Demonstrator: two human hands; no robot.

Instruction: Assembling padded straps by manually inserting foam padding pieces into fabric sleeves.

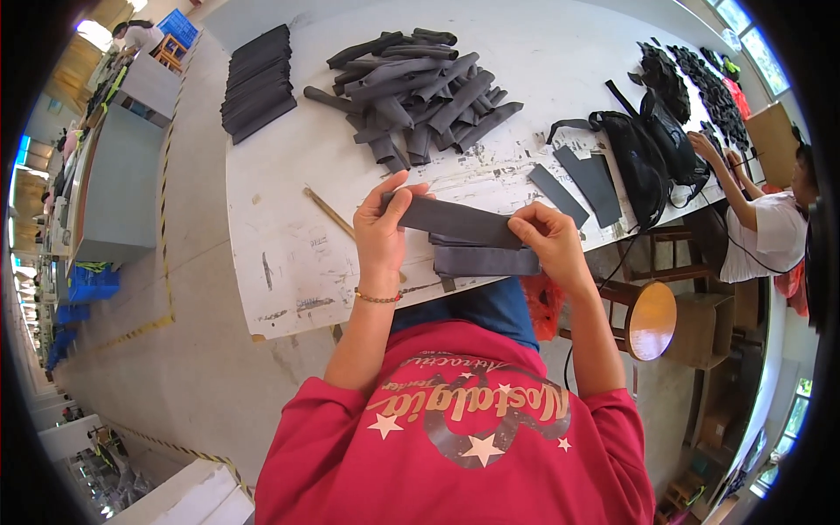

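A dark grey fabric strip (455,222) is stretched between my two hands, above the table's near edge. My left hand (385,210) pinches its left end between thumb and fingers. At the other end, my right hand (544,234) grips the strip with thumb and forefinger. Just under it, a small stack of similar folded strips (486,262) lies at the table edge. Farther back rises a loose heap of rolled dark fabric pieces (420,96). To its left is a neat stack of flat dark pieces (257,83).
On the white table (289,262) lie a wooden stick (329,213), flat grey pieces (591,185) and black bags (637,157). At the right a co-worker (770,227) reaches over the table. A round stool (651,321) and a cardboard box (702,329) stand below.
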